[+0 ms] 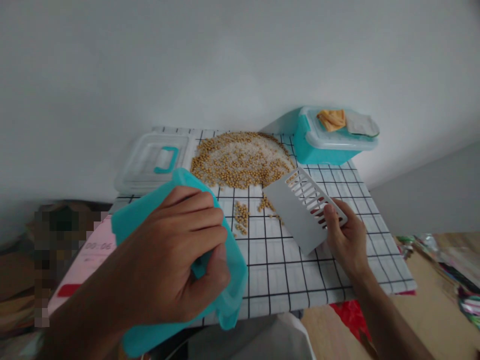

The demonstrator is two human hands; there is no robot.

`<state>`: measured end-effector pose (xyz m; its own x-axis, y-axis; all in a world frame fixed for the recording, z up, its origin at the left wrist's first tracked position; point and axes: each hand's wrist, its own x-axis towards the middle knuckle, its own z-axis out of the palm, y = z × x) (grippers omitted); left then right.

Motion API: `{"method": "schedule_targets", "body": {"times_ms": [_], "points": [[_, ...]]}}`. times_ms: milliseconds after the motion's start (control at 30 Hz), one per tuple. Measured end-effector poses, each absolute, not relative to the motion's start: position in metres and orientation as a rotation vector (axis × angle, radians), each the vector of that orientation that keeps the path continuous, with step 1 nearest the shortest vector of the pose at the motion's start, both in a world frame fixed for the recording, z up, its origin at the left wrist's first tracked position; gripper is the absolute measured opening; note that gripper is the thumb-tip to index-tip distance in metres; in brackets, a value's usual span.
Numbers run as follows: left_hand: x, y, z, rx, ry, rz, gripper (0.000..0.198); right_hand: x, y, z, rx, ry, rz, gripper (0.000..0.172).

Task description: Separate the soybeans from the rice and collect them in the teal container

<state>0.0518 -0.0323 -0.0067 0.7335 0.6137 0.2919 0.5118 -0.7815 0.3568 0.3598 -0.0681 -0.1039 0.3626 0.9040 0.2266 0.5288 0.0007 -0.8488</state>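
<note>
My left hand (187, 250) is closed round the rim of a teal plastic box (138, 210), which is tilted above the table's near left side. The inside of the box is mostly hidden. In my right hand (347, 240) is a grey slotted plate (285, 210), gripped by its slotted edge with the thumb on top. Its far corner reaches the near right edge of a heap of yellow soybeans and whitish grains (243, 160). A few loose soybeans (242, 217) lie between the box and the plate.
A clear lid (150, 160) with a teal handle lies at the left back. At the right back stands a lidded teal box (324, 150) with a yellow cloth (332, 120) and a grey cloth (362, 124) on top. A checked cloth (277, 285) covers the table; a wall rises behind.
</note>
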Motion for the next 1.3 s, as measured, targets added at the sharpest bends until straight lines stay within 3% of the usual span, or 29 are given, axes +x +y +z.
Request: {"method": "schedule_targets", "body": {"times_ms": [800, 1100, 1300], "points": [[0.058, -0.028, 0.000, 2.717, 0.829, 0.502, 0.023, 0.305, -0.086, -0.110, -1.732, -1.041, 0.555, 0.033], [0.056, -0.027, -0.001, 2.741, 0.795, 0.501, 0.022, 0.291, -0.098, -0.106, -1.790, -0.928, 0.350, 0.028], [0.055, -0.027, -0.004, 2.742, 0.806, 0.490, 0.023, 0.298, -0.168, -0.110, -1.902, -0.534, 0.163, 0.030]]}}
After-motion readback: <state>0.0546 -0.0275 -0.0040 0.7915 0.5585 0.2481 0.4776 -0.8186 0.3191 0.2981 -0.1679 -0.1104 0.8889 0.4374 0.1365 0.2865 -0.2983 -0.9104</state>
